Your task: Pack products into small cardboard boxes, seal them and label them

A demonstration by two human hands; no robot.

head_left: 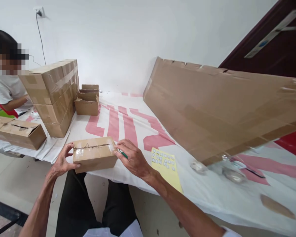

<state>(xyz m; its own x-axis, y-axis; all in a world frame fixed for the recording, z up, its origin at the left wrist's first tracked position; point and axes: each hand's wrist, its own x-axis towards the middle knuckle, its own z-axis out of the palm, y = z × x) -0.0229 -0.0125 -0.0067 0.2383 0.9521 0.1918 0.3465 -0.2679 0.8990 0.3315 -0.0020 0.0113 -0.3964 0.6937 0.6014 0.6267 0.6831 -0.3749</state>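
A small brown cardboard box (94, 154) with clear tape over its top seam sits at the near edge of the table. My left hand (61, 162) grips its left end, thumb and fingers curled around the side. My right hand (132, 157) rests against the box's right end with its fingers closed on a thin green pen or tool (123, 153).
A yellow sheet of small stickers (166, 168) lies right of the box. A big flattened carton (219, 108) leans at the right. Stacked taped boxes (54, 95), small open boxes (86, 100) and a long box (16, 131) stand left. A seated person (7, 85) is far left.
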